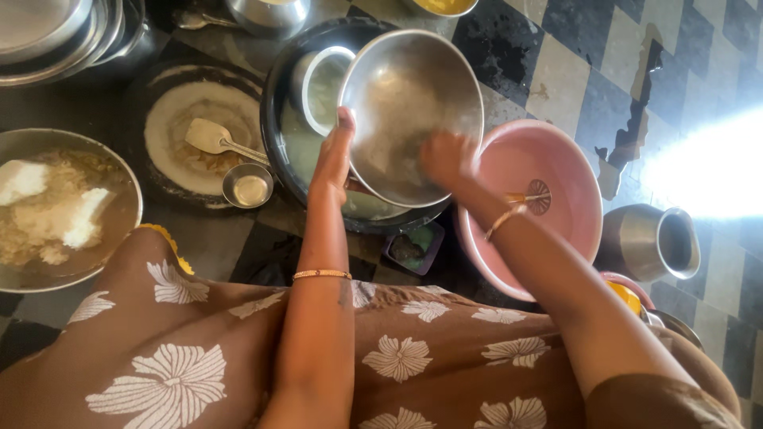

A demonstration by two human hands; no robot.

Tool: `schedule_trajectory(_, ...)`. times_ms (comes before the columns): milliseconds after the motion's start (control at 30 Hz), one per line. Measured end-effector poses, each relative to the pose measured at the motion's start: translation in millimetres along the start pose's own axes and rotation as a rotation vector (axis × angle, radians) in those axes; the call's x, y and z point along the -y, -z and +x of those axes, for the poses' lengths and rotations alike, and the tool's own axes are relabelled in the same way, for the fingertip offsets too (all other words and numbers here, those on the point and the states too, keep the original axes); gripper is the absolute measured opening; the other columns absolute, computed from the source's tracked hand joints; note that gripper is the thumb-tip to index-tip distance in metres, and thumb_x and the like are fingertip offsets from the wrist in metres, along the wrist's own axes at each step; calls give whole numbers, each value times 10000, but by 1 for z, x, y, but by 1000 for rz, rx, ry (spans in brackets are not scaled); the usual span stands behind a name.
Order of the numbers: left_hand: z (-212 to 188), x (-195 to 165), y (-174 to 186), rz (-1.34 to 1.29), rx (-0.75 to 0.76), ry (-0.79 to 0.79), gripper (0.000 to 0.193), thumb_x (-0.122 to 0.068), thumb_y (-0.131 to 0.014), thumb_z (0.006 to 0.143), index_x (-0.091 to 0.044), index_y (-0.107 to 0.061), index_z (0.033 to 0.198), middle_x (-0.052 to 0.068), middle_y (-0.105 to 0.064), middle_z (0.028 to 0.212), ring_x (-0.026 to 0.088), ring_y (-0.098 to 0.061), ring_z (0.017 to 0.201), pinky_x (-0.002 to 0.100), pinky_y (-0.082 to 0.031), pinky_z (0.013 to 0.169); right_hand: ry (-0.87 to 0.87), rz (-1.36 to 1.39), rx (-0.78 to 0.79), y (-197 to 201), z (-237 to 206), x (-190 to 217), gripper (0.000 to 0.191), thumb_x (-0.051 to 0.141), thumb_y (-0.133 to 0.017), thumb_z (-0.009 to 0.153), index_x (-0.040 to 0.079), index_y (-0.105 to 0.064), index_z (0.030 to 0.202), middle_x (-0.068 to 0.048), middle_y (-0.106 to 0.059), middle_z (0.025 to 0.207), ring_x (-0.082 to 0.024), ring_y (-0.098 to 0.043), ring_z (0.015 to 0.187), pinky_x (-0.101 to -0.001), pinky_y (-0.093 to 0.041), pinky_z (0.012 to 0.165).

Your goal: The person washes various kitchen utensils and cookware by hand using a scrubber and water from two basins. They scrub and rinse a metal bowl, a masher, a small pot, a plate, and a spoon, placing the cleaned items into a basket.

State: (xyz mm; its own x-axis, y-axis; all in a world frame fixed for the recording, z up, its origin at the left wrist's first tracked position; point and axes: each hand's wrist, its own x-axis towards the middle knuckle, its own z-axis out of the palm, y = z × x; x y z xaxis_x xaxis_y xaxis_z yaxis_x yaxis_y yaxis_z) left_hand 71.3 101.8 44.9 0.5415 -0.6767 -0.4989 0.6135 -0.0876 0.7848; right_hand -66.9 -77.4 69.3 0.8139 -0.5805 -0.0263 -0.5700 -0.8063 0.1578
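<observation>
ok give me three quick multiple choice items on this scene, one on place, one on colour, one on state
1. Where is the pink basin?
A. right of the steel bowl
B. on the lap
C. inside the black pan

2. What colour is the black pan's rim?
A. pink
B. black
C. white

3. How is the steel bowl held?
A. flat on the floor
B. upside down
C. tilted, left hand on its rim, right hand inside

Answers: 1 A, it sits past the bowl's right edge; 2 B, dark rim; 3 C, both hands on it.
</observation>
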Motion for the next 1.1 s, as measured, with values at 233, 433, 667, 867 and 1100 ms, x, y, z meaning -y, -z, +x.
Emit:
schedule_trajectory(233, 0, 11, -7, 16, 134, 227, 1220, -959, -351, 746, -94, -289, 1604, 294, -408, 1583, 505, -437, 1404, 664, -407, 1072, 182, 544, 342, 17, 12, 76, 392, 378, -562, 963, 19, -719, 949, -253, -714, 863, -403, -676, 758, -510, -512, 750)
schedule_trajectory(433, 6, 4, -6, 215, -104, -153, 829, -592, -597, 879, -14, -474, 1461, 273, -614, 1401, 412, -587, 1293, 472, -468, 1056, -160, 389, -82, 45, 39, 62, 340, 339, -628, 912, 29, -739, 998, -191, -746, 921, -351, -713, 723, -480, -563, 644)
schedule_trajectory(667, -24, -10, -30, 576, -382, -246, 756, 43, -541, 871, -155, -342, 1573, 265, -614, 1352, 425, -579, 1277, 490, -488, 1017, -588, 1450, 179, -3, -2, 22, 156, 217, -637, 885, 119, -728, 967, -38, -727, 782, -136, -638, 581, -297, -504, 486)
schedule_trajectory(867, -44, -17, -34, 810, -367, -755, 953, 133, -693, 745, -159, -301, 1563, 196, -431, 1537, 460, -485, 1377, 461, -481, 1077, -1288, 1991, -514, -66, -70, -95, 283, 270, -604, 977, 99, -609, 752, -60, -558, 636, -217, -564, 552, -369, -473, 504)
schedule_trajectory(1100, -28, -4, -27, 632, -369, -723, 867, 203, -516, 816, -171, -330, 1575, 238, -535, 1493, 433, -541, 1361, 458, -446, 1097, -1736, 2297, -504, -130, -182, -130, 325, 337, -540, 1015, 15, -556, 1052, -145, -550, 1034, -288, -532, 975, -409, -451, 854)
